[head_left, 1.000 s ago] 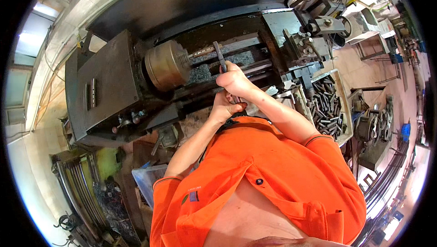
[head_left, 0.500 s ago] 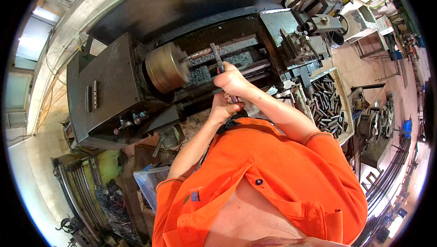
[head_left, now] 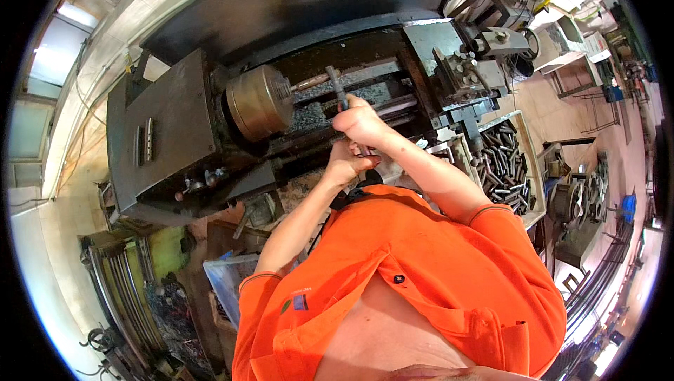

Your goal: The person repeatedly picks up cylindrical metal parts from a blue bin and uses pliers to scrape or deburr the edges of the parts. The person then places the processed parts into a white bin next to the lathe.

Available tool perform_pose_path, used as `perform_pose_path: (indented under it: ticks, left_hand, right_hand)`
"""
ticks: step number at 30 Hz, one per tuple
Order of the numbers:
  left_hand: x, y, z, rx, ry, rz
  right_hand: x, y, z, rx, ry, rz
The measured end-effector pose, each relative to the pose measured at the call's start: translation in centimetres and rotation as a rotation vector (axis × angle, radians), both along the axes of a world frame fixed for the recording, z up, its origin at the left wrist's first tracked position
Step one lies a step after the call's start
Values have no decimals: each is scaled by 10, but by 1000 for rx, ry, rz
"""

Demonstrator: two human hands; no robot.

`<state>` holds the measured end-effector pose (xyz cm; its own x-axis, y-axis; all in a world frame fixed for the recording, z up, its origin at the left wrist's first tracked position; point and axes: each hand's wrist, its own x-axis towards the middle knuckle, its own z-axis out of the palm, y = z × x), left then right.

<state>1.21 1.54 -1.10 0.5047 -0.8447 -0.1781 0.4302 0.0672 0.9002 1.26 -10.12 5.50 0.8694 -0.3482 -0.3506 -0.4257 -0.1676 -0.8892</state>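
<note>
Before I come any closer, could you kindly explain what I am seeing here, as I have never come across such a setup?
Of course. There is no robot: a person in an orange shirt works bare-handed. The view comes from the left of two wide cameras worn on the head, looking down, so straight edges bend near the rim.

The dark machine looks like a lathe, with a round chuck at its left. Grey shavings lie in its bed, and a tray to the right holds many short metal rods.

The right hand grips a tool. Below it, the left hand closes around something metallic, perhaps the tool's other end; I cannot tell.
</note>
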Motion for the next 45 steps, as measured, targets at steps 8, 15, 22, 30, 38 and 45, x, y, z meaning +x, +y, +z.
perform_pose_path:
  ticks: [8,15,22,30,38,45]
  left_hand:
    - [-8,3,9,-133,190,30]
    - [-5,-1,-5,19,107,-15]
    - [-4,3,3,22,89,69]
    - [-9,2,31,104,-64,96]
    - [-11,8,32,124,-45,151]
    - [-14,-9,21,94,-3,75]
  right_hand:
    - [-1,-7,-26,-31,-132,-14]
    - [-8,-7,-15,166,-100,-44]
    - [0,-3,-34,-1,-190,-36]
    - [-3,-5,-19,190,-220,6]
    - [2,3,-18,238,-169,-20]
    - [-12,-16,-8,311,-189,-21]
